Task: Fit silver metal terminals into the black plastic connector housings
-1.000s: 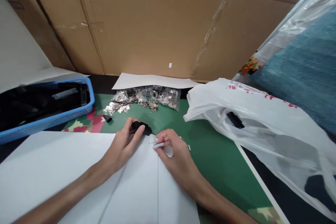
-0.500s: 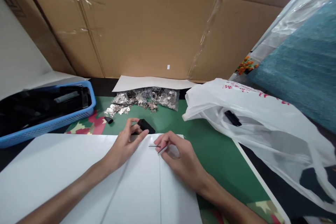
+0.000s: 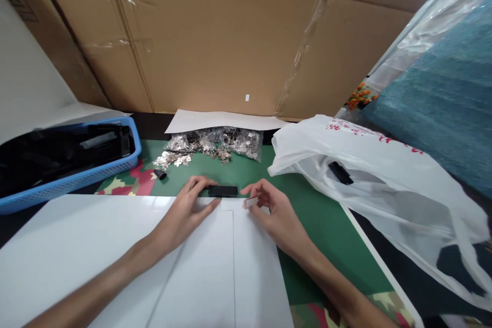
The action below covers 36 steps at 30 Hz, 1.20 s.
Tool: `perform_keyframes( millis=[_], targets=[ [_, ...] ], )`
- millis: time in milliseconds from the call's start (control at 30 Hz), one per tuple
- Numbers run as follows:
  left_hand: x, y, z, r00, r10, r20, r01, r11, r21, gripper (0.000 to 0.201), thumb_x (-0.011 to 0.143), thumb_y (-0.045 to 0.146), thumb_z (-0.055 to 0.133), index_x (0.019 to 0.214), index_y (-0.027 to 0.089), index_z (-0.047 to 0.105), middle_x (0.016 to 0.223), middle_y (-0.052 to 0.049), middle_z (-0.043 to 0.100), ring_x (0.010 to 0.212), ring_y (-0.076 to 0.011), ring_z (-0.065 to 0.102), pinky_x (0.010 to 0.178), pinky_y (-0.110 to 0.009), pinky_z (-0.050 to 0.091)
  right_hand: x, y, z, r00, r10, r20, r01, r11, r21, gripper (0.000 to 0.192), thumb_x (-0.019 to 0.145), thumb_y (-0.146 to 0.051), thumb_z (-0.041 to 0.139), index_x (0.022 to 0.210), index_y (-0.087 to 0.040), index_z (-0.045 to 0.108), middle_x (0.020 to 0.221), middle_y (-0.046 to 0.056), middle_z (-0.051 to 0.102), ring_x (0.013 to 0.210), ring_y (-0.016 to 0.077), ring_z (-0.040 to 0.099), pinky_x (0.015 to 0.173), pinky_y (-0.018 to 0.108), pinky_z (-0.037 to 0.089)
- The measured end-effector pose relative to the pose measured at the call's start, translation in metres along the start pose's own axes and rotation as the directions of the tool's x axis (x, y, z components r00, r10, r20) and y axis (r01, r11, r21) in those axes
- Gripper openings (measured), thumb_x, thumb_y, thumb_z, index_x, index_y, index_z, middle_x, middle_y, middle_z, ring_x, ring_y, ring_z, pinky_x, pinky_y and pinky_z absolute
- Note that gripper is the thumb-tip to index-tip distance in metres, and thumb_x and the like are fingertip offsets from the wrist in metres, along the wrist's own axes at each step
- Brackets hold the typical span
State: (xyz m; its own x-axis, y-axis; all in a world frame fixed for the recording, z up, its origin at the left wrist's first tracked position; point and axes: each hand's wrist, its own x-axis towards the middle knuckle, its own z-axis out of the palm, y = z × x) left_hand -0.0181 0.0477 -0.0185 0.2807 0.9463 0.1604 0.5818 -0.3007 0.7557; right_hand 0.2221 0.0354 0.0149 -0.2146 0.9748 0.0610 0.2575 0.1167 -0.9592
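My left hand [image 3: 187, 211] is closed at the left end of a small black rectangular part [image 3: 224, 191], gripping it between thumb and fingers. The part lies level at the far edge of a large white sheet [image 3: 119, 236] with thin cut or fold lines. To its right, my right hand [image 3: 277, 215] pinches a small pale flat rectangular piece [image 3: 251, 202] between thumb and fingers, over the sheet's far right corner. That piece is apart from the black part. What the piece is made of I cannot tell.
A blue basket [image 3: 115, 160] of black parts stands at left. Clear bags and loose small metal pieces [image 3: 179, 158] lie at the back, near a small black cap [image 3: 160, 174]. A white plastic bag [image 3: 369, 148] with a black part [image 3: 340, 172] is at right. Cardboard [image 3: 223, 36] stands behind.
The black part has turned from tilted to level at the sheet's edge. My right hand has moved right and slightly up with the small piece, away from the cut-out in the sheet.
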Motion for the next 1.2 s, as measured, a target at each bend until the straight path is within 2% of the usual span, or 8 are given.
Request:
perform_keyframes(
  millis=[67,133,233,400,600,767,967,1200],
  targets=[
    [0.0,0.0,0.001,1.0,-0.007,0.001,0.007,1.0,0.002,0.03,0.102,0.042,0.057,0.128,0.028,0.058,0.13,-0.007,0.057,0.127,-0.0262,0.056,0.11,-0.041,0.044,-0.002,0.002,0.002,0.996,0.017,0.082,-0.009,0.996,-0.094,0.012,0.086,-0.017,0.062,0.094,-0.023,0.056,0.106,0.003,0.071,0.083,0.0158,0.063,0.076,0.029,0.049],
    [-0.001,0.0,0.001,1.0,-0.002,-0.002,0.002,1.0,0.012,0.03,0.101,0.041,0.058,0.128,0.028,0.058,0.13,-0.007,0.057,0.127,-0.0258,0.056,0.109,-0.041,0.044,-0.005,0.003,0.007,0.989,0.029,0.147,0.001,0.981,-0.194,0.016,0.085,-0.016,0.064,0.099,-0.023,0.059,0.093,-0.001,0.067,0.078,0.0149,0.06,0.072,0.027,0.046],
    [-0.001,0.0,0.002,1.0,0.01,-0.001,-0.01,0.999,0.041,0.029,0.101,0.04,0.059,0.128,0.028,0.058,0.129,-0.007,0.057,0.126,-0.0261,0.056,0.109,-0.041,0.045,-0.008,0.003,0.013,0.985,0.045,0.165,-0.001,0.966,-0.259,0.017,0.085,-0.015,0.067,0.098,-0.023,0.06,0.077,-0.006,0.055,0.072,0.0138,0.055,0.069,0.026,0.041],
    [-0.001,0.0,0.002,1.0,0.006,0.001,-0.006,0.999,0.048,0.03,0.101,0.039,0.059,0.129,0.029,0.057,0.13,-0.007,0.057,0.126,-0.0265,0.056,0.109,-0.041,0.045,-0.007,-0.001,0.015,0.99,-0.034,0.134,0.062,0.975,-0.214,0.015,0.086,-0.01,0.062,0.092,-0.023,0.058,0.091,-0.002,0.062,0.084,0.0152,0.057,0.079,0.028,0.045],
    [-0.001,-0.001,0.002,1.0,0.009,0.005,-0.009,0.999,0.054,0.031,0.101,0.04,0.058,0.13,0.029,0.056,0.13,-0.007,0.056,0.127,-0.0264,0.056,0.11,-0.041,0.044,-0.006,0.003,0.017,0.978,-0.096,0.186,0.123,0.983,-0.138,0.016,0.089,-0.012,0.061,0.1,-0.023,0.058,0.106,0.001,0.065,0.091,0.0151,0.064,0.081,0.027,0.052],
    [0.0,-0.002,0.002,1.0,0.018,0.009,-0.018,0.998,0.062,0.031,0.101,0.043,0.058,0.128,0.028,0.057,0.128,-0.007,0.058,0.124,-0.0269,0.058,0.108,-0.041,0.046,-0.003,0.005,0.012,0.983,-0.111,0.143,0.127,0.987,-0.104,0.021,0.084,-0.004,0.054,0.094,-0.023,0.056,0.098,0.0,0.067,0.088,0.0154,0.065,0.085,0.03,0.052],
    [-0.004,0.005,0.001,0.995,0.038,0.091,-0.043,0.998,0.056,0.024,0.105,0.04,0.05,0.124,0.027,0.057,0.135,-0.008,0.053,0.129,-0.0256,0.054,0.112,-0.041,0.042,0.008,0.001,-0.008,0.987,-0.125,-0.103,0.126,0.992,0.0,0.017,0.086,-0.014,0.062,0.085,-0.023,0.048,0.101,0.004,0.069,0.093,0.0179,0.068,0.087,0.032,0.054],
    [0.002,0.007,0.001,0.993,0.069,0.093,-0.074,0.996,0.05,0.026,0.106,0.043,0.05,0.126,0.027,0.057,0.13,-0.007,0.057,0.124,-0.0251,0.055,0.108,-0.042,0.044,0.011,0.001,-0.001,0.987,-0.134,0.092,0.13,0.99,0.053,0.012,0.093,-0.019,0.066,0.097,-0.023,0.055,0.107,0.004,0.07,0.098,0.0186,0.067,0.087,0.033,0.053]
  ],
)
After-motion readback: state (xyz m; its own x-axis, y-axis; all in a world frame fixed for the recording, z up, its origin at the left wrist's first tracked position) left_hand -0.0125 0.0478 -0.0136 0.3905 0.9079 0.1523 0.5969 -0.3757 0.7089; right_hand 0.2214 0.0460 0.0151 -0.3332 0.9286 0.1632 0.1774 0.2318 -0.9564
